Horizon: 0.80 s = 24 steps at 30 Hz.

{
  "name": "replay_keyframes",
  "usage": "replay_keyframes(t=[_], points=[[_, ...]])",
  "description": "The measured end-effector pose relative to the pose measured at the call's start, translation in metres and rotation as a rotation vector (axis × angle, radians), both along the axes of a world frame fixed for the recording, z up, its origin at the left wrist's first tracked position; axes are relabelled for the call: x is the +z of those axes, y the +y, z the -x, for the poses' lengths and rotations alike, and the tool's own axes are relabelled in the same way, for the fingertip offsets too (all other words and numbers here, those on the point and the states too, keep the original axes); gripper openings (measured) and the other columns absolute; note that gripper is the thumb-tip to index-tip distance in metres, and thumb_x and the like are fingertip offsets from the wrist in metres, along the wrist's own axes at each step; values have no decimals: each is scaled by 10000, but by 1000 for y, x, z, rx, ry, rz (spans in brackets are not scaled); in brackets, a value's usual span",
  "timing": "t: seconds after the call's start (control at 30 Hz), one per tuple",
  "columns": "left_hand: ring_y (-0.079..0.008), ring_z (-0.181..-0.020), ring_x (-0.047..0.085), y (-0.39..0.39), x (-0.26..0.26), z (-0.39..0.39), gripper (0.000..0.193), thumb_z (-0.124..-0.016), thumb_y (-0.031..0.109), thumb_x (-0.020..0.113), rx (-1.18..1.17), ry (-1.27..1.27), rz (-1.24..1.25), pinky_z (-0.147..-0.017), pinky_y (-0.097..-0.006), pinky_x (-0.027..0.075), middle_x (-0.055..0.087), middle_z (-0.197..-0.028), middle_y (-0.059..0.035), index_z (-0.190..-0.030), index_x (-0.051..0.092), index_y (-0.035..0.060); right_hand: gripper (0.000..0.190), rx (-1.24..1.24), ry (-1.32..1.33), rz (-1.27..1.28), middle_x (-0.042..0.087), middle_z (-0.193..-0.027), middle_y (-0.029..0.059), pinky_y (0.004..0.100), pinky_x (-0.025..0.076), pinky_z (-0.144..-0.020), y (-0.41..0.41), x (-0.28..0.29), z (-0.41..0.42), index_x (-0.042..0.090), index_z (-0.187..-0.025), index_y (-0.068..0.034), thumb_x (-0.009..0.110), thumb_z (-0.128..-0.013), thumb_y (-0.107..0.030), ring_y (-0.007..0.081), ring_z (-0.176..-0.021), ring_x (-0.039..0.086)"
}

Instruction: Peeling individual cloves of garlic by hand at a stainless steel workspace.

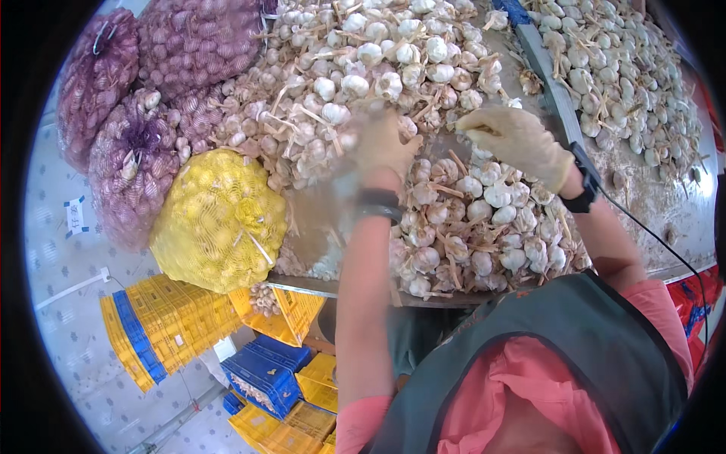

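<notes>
Many garlic bulbs with short dry stems lie heaped on a metal table. My left hand (385, 142), in a pale glove and blurred, is at the near edge of the large garlic heap (354, 85); whether it grips a bulb cannot be made out. My right hand (513, 139), gloved as well, is to its right with fingers bent and pointing left, above a gap between the large heap and a nearer pile of garlic bulbs (499, 196). Its fingertips are near some bulbs, and what is between them is not clear.
A long metal divider (553, 79) separates another garlic pile (629, 79) at the right. Purple mesh sacks (133, 170) and a yellow mesh sack (218, 221) of bulbs stand at the left. Below them are yellow crates (181, 318) and a blue crate (266, 374). A black cable (652, 227) trails from my right wrist.
</notes>
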<state>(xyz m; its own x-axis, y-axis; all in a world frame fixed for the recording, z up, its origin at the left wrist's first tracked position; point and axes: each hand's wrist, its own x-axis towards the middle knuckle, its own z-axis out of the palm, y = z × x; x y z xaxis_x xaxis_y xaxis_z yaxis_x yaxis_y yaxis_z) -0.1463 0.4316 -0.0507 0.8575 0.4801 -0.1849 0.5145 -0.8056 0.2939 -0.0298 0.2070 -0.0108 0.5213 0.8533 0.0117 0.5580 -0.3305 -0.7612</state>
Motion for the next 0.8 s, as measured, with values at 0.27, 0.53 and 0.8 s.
replay_keyframes(t=[0.27, 0.53, 0.8], points=[[-200, -963, 657, -30, 52, 50, 516, -841, 213, 715, 301, -178, 717, -879, -350, 513, 693, -1086, -115, -1316, 578, 67, 469, 16, -54, 515, 606, -1012, 162, 446, 522, -774, 71, -42, -1, 556, -1375, -169, 595, -914, -245, 349, -911, 604], [-340, -1075, 637, -104, 58, 114, 489, -906, 291, 652, -290, -72, 473, -945, -412, 496, 650, -1210, -151, -1341, 564, 85, 354, 106, -81, 152, 622, -949, 167, 467, 494, -811, 30, -52, 56, 624, -1249, -113, 595, -932, -267, 364, -913, 604], [-310, -1115, 619, -73, 64, 127, 361, -965, 293, 613, -196, -59, 575, -951, -429, 482, 651, -1219, -167, -1271, 663, 108, 292, 172, 21, 19, 668, -1116, 163, 456, 497, -923, -45, -28, 80, 652, -1179, -36, 579, -921, -152, 361, -1039, 627]])
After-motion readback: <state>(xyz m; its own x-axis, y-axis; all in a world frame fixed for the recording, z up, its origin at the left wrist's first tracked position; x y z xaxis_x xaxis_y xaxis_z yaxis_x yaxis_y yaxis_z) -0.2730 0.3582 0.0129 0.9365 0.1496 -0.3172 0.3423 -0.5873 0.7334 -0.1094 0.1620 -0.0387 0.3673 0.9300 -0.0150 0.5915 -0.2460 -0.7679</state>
